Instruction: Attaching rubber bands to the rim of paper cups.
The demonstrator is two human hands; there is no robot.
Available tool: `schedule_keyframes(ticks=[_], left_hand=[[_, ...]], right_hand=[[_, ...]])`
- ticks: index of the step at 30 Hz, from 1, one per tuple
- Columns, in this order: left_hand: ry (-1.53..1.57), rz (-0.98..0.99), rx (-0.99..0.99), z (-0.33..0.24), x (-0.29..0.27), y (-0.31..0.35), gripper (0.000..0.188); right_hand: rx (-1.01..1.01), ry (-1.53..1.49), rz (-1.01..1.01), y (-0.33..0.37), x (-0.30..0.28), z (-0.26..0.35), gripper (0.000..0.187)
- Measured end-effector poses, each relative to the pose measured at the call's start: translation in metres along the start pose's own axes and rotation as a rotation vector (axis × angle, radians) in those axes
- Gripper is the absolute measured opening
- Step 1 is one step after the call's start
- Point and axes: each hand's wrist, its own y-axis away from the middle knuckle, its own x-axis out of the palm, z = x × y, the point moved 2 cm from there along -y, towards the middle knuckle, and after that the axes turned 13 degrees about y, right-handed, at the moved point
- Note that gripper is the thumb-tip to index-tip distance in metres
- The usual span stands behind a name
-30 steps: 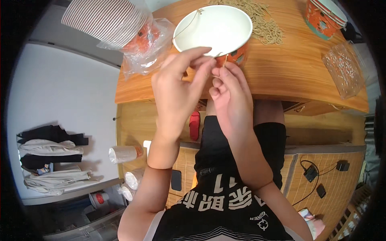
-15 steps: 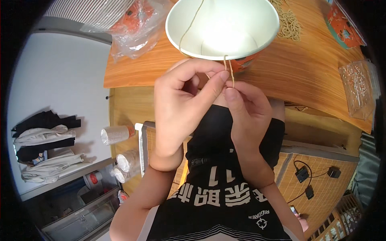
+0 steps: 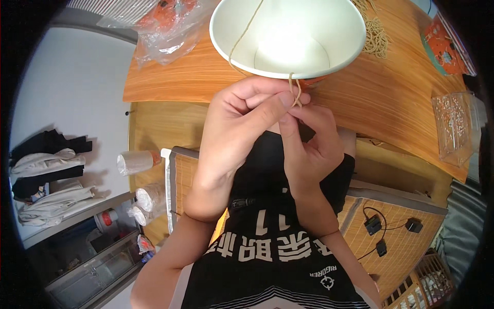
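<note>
The bucket [image 3: 337, 36] sits by the near edge of the desk [image 3: 170, 77], its open mouth toward the wearer; at its near rim the cord [image 3: 291, 82] hangs as two strands that cross just below. The left hand [image 3: 236, 116] has its grip pinched on the cord; the right hand [image 3: 315, 139] lies just beside the crossing, whether clamped cannot be told. Good technique likely pins the crossing with the left thumb and draws the strands evenly, sparing the rim.
</note>
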Motion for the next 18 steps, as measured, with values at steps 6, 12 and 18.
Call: schedule_keyframes(ticks=[6, 12, 18], left_hand=[[-0.126, -0.081, 0.093, 0.007, 0.010, 0.006, 0.014], [-0.126, -0.128, 0.054, 0.006, 0.006, 0.009, 0.011], [-0.172, -0.155, 0.241, 0.013, 0.004, 0.008, 0.011]], right_hand=[[-0.028, 0.104, 0.075, -0.005, -0.010, -0.002, 0.022], [0.118, -0.191, 0.071, -0.009, -0.015, -0.005, 0.026], [0.293, -0.392, 0.172, -0.012, -0.022, 0.004, 0.024]])
